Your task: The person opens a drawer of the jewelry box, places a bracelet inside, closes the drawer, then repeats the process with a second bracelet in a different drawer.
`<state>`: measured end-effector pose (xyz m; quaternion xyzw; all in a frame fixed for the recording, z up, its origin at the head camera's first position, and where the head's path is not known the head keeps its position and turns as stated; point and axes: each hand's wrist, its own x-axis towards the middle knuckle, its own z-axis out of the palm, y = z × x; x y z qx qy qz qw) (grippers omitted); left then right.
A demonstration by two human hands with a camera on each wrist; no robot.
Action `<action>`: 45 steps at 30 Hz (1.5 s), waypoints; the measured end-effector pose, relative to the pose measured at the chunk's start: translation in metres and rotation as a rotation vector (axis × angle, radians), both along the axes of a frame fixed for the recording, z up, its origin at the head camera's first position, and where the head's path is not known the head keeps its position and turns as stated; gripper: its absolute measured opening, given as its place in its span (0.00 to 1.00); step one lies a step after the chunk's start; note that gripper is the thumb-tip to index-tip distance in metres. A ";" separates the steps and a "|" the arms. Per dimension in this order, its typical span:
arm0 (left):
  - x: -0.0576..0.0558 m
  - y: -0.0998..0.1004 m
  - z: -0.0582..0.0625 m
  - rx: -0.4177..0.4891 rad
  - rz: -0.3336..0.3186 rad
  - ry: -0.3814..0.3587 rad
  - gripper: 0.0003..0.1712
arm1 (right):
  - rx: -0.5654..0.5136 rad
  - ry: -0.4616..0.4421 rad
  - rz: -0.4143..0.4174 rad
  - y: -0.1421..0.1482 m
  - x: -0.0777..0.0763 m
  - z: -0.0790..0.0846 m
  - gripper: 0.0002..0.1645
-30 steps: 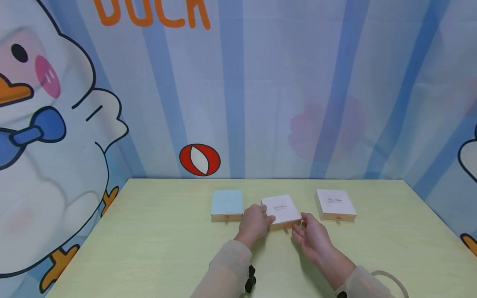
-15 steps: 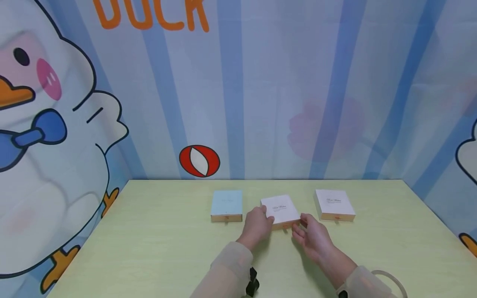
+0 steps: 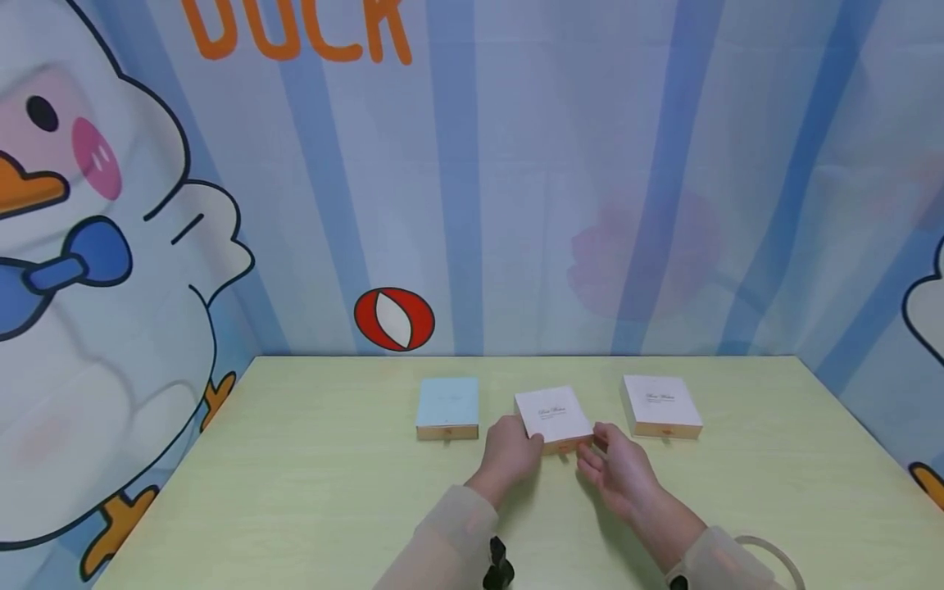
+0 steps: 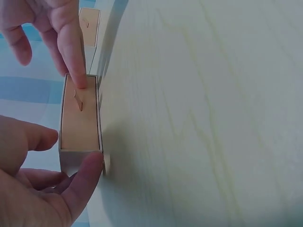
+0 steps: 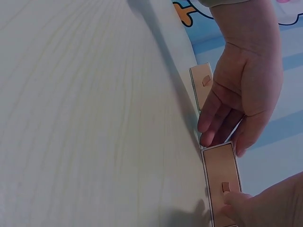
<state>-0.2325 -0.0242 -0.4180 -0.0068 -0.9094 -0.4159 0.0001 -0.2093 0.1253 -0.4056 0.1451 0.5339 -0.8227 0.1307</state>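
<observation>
- Box (image 3: 553,416) sits near the middle of the bench (image 3: 295,492), turned slightly askew; white lid with dark print, brown front bearing a small tab (image 5: 225,187). Whether its base lies flat, I cannot tell.
- Left hand (image 3: 512,451) grips the left end of the box, thumb at its upper edge, fingers curled around the end and low side.
- Right hand (image 3: 623,475) is at the right front corner of the box, fingers loosely extended, touching it; one fingertip meets the brown front just beside the tab.
- Blue box (image 3: 447,406) lies left of the box, apart from it, brown front toward the person.
- Second white box (image 3: 661,401) lies right of the box, apart from it, a tab on its brown front as well.
- Pale sleeves (image 3: 446,537) cover both forearms, nearer the person than the box; a black piece (image 3: 498,565) shows beside the left one, a light cable (image 3: 778,549) loops by the right.
- Backdrop (image 3: 516,164) with blue stripes stands behind the box; on it, left of the box, are a red and white ball (image 3: 394,319), a large duck (image 3: 88,393) and orange letters (image 3: 339,54).
</observation>
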 end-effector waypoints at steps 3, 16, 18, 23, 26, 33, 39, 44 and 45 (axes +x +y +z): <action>0.001 -0.001 0.000 0.029 0.007 -0.022 0.10 | -0.003 0.001 0.000 -0.001 0.000 0.000 0.34; -0.003 0.000 -0.003 0.079 0.057 -0.094 0.18 | 0.003 -0.024 0.019 -0.002 -0.005 0.002 0.35; -0.003 0.000 -0.003 0.087 0.055 -0.089 0.19 | 0.006 -0.018 0.026 -0.002 -0.005 0.002 0.35; -0.002 0.001 -0.001 0.090 0.048 -0.061 0.20 | 0.015 -0.004 0.046 -0.003 -0.007 0.001 0.36; -0.001 0.001 0.000 0.087 0.047 -0.047 0.21 | 0.020 0.004 0.060 -0.004 -0.009 0.001 0.36; -0.002 0.001 -0.001 0.070 0.063 -0.044 0.29 | 0.034 0.030 0.081 -0.006 -0.013 0.000 0.37; -0.003 0.001 -0.002 0.067 0.093 -0.060 0.35 | 0.038 0.041 0.090 -0.010 -0.015 0.000 0.37; -0.003 0.000 -0.001 0.084 0.115 -0.073 0.37 | 0.037 0.050 0.098 -0.013 -0.017 0.000 0.36; -0.003 0.000 -0.001 0.084 0.118 -0.072 0.38 | 0.036 0.050 0.098 -0.013 -0.017 0.000 0.36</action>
